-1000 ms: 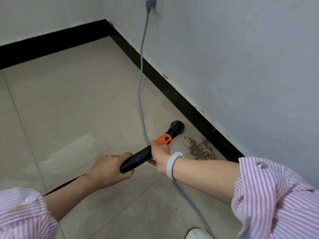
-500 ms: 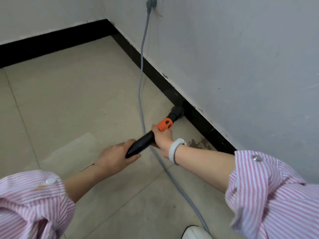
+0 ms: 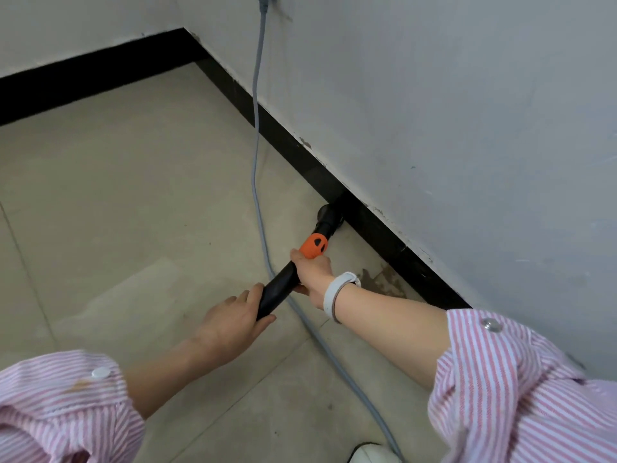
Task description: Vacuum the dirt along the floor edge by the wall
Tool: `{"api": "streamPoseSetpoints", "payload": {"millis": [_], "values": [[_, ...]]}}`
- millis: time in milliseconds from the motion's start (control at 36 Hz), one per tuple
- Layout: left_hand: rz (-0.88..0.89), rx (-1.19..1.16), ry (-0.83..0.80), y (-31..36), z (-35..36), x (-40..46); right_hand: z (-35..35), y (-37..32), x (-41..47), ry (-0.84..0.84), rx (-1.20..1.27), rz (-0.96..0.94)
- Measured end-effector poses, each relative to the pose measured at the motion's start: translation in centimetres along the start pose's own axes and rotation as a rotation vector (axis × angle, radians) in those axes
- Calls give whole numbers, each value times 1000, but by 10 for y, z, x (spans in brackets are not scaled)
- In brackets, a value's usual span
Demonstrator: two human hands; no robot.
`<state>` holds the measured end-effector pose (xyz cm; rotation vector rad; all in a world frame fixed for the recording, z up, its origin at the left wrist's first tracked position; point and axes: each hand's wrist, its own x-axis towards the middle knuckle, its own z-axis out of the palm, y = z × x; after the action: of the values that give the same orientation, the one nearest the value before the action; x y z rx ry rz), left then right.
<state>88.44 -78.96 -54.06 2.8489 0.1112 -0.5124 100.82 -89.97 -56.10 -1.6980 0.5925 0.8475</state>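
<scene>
Gripped the black vacuum tube (image 3: 278, 290) with both hands. Had the right hand (image 3: 312, 270) curled round it just behind the orange collar (image 3: 314, 246), a white wristband (image 3: 337, 294) on that wrist. Had the left hand (image 3: 233, 324) wrapped about the tube's near end, fingers curled under, thumb on top. Pointed the tube away and to the right, down toward the wall (image 3: 434, 111). Set the round black nozzle (image 3: 330, 217) on the tiled floor (image 3: 117, 195), right up against the black skirting (image 3: 377, 225). Left a brownish patch of dirt (image 3: 384, 282) on the floor edge beside the skirting, nearer than the nozzle and just right of the right wrist. Ran a grey cord (image 3: 255, 155) down from the plug (image 3: 263, 1) high on the wall, across the floor, under the tube and on toward the bottom of the view. Wore pink-and-white striped sleeves (image 3: 521, 389) rolled up past both forearms. Caught a white rounded object (image 3: 370, 454) at the bottom edge, too cut off to identify.
</scene>
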Motion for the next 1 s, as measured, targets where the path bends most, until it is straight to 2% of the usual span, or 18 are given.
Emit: {"api": "streamPoseSetpoints", "payload": {"millis": [556, 778, 1000], "values": [[437, 123, -86, 9, 22, -21, -57, 60, -63, 86, 216, 171], [499, 251, -176, 26, 20, -19, -79, 71, -83, 114, 273, 213], [571, 172, -159, 34, 30, -25, -89, 83, -93, 137, 258, 233]]}}
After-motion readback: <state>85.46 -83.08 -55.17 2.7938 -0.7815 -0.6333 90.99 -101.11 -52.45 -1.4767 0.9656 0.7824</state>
